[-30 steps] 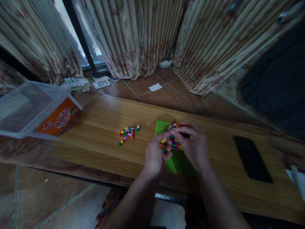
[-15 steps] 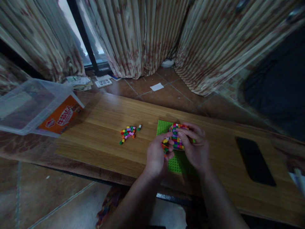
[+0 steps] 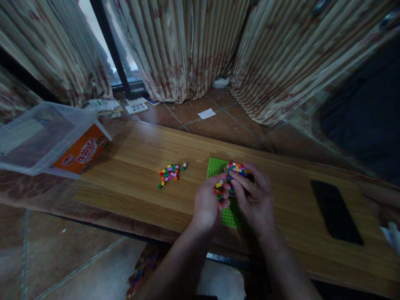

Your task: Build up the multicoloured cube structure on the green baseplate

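My left hand (image 3: 206, 202) is closed round several small coloured toy bricks (image 3: 218, 192), which show between its curled fingers. A multicoloured block built of such bricks (image 3: 236, 167) stands over the green studded baseplate (image 3: 229, 217), partly covered by my hands. My right hand (image 3: 254, 195) reaches over the block's right side. Its thumb and forefinger come together beside the left fingertips; what is between them is too small to make out. Left of the baseplate, a loose group of small bricks (image 3: 170, 173) lies on the wooden table (image 3: 125, 166).
A clear plastic bin with an orange label (image 3: 84, 152) stands at the table's left end. A black phone-like slab (image 3: 336, 211) lies to the right. Papers (image 3: 136, 108) and a white sheet (image 3: 206, 113) are on the tiled floor beyond, before striped curtains (image 3: 175, 50).
My right thumb and forefinger have shifted left and closed in beside the left fingertips, covering more of the block's front. The left hand keeps its bricks. The view has shifted slightly.
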The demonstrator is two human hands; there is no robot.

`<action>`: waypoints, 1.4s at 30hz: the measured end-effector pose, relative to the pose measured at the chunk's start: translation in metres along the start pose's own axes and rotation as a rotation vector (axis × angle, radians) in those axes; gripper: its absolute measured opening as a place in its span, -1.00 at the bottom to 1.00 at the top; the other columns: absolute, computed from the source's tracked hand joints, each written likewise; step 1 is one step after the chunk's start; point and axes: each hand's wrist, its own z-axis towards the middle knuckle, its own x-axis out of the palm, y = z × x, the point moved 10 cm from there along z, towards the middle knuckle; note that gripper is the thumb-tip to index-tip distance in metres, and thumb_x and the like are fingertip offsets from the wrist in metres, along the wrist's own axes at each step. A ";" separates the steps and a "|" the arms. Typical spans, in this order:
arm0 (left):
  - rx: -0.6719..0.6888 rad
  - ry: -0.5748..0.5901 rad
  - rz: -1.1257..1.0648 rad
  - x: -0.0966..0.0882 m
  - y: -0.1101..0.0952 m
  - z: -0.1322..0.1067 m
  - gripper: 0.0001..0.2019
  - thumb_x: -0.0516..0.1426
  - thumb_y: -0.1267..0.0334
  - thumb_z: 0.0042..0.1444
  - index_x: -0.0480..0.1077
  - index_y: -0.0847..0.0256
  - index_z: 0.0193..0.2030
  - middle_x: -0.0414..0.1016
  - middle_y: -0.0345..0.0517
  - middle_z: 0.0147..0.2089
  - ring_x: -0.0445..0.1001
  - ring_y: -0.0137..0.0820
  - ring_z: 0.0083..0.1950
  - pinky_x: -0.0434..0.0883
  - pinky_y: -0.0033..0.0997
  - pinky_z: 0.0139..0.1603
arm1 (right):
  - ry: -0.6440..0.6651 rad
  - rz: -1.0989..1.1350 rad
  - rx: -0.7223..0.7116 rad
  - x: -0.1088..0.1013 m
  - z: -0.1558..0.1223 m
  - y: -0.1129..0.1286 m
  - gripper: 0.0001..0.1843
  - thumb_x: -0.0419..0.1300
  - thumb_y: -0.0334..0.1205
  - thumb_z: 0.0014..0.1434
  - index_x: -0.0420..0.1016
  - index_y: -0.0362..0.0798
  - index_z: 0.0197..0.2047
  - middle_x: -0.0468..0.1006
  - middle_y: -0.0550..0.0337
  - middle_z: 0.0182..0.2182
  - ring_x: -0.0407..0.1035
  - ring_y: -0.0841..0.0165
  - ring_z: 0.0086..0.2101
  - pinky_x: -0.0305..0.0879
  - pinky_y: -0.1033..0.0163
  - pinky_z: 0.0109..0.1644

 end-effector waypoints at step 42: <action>-0.045 0.079 -0.416 0.011 -0.014 -0.007 -0.71 0.04 0.31 0.15 0.54 0.38 -0.14 0.60 0.08 -0.23 0.57 -0.35 -0.19 0.48 -0.38 -0.04 | -0.019 0.212 -0.004 -0.018 0.000 0.047 -0.68 0.26 -0.42 0.17 0.55 0.10 -0.04 0.57 0.15 -0.15 0.48 0.28 -0.13 0.45 0.10 -0.05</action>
